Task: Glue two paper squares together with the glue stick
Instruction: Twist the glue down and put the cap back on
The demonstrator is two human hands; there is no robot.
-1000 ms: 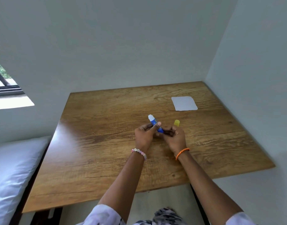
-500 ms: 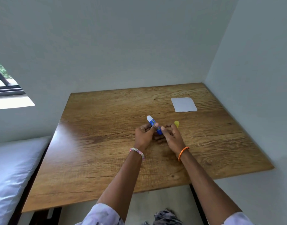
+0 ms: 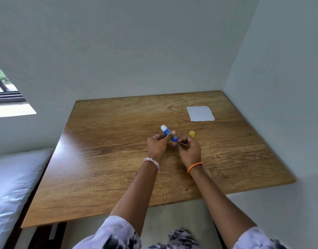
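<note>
blue glue stick (image 3: 169, 135) with a white end, tilted up and away over the middle of the wooden table (image 3: 107, 159). gripped near its middle by the left hand (image 3: 159, 147), fingers curled round the barrel, thumb lying along the top. lower end of the stick met by the right hand (image 3: 189, 152), fingertips drawn in together at the base; cannot tell whether pinching the base itself or only touching it. yellow cap (image 3: 192, 133) just past the right hand's knuckles, toward the table's far right; cannot tell whether held or lying on the wood. white paper squares (image 3: 200, 113) flat on the table near its far right corner, well apart from both hands, looking like one stacked sheet. beaded bracelet (image 3: 151, 161) on the left wrist, orange cord bracelet (image 3: 195, 166) on the right. white pillow (image 3: 12, 186) off the table's left edge, window (image 3: 3, 88) beyond that.
</note>
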